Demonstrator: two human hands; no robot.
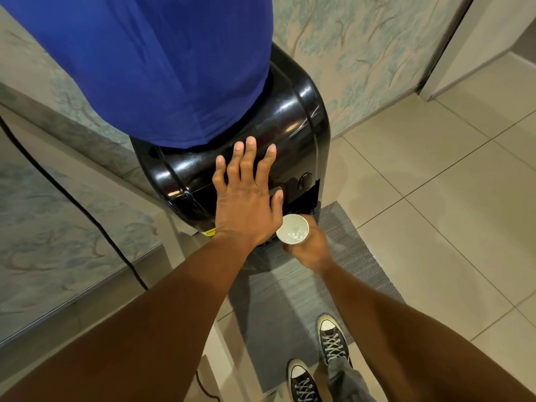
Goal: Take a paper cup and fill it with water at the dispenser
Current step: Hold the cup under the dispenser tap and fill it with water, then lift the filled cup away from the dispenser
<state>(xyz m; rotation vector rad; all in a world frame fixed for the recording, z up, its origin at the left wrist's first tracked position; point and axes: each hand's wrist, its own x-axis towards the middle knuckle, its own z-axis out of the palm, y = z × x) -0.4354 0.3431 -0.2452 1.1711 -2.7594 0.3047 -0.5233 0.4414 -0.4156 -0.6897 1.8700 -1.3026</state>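
1. The paper cup (292,229) is white, seen from above with its round mouth open and upright; a little clear water with bubbles shows at the bottom.
2. It sits just under the front recess of the black water dispenser (293,126), below the round tap buttons on the front panel.
3. The right hand (309,247) is wrapped around the cup from below and from the person's side, fingers closed on its wall; only the cup's rim and inside show above the hand.
4. The left hand (246,204) lies flat and spread on the glossy top front of the dispenser, fingers splayed and gripping nothing. Its thumb reaches toward a button at the panel edge, just above and left of the cup; I cannot tell whether it presses.
5. A blue cloth cover (150,68) drapes the bottle on top of the dispenser, its hem just beyond the left fingertips.
6. Left of the dispenser a patterned wall and ledge close in, with a black cable (72,198) running down it.
7. To the right the tiled floor (435,213) is open; a grey mat (356,250) lies under the dispenser's front.
8. Two black lace-up sneakers (333,340) stand on the mat's near edge.
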